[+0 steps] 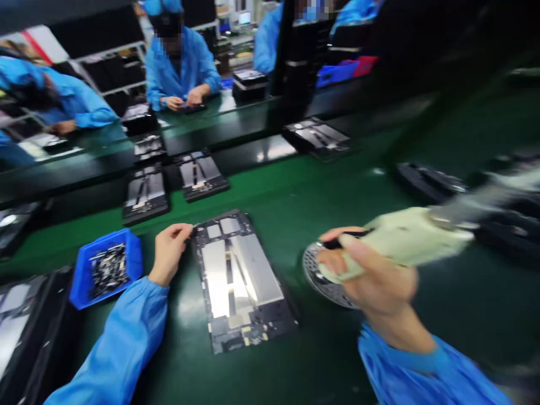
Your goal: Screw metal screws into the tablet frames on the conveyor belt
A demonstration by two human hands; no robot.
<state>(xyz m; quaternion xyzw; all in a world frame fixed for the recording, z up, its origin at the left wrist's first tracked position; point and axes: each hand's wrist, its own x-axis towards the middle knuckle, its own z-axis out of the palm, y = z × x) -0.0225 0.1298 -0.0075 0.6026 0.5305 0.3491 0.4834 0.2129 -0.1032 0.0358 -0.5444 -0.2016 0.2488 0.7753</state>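
An opened tablet [257,264] lies on the green bench in front of me, its silver battery cells and circuit board showing. At its upper left corner, my left hand [169,253] is closed, with thumb and forefinger pinched at the edge. My right hand [375,275] is wrapped round a pale green electric screwdriver [415,236], blurred by motion, with a black lever under the fingers. Beneath that hand, partly covered, is a round silver dish [314,267] with a perforated face.
A blue bin [78,275] of small metal parts stands left of my left hand. Further opened tablets [145,191] lie along the bench's far side, with a stack [50,332] at the left. Across the bench, a co-worker in blue [185,67] handles a dark device.
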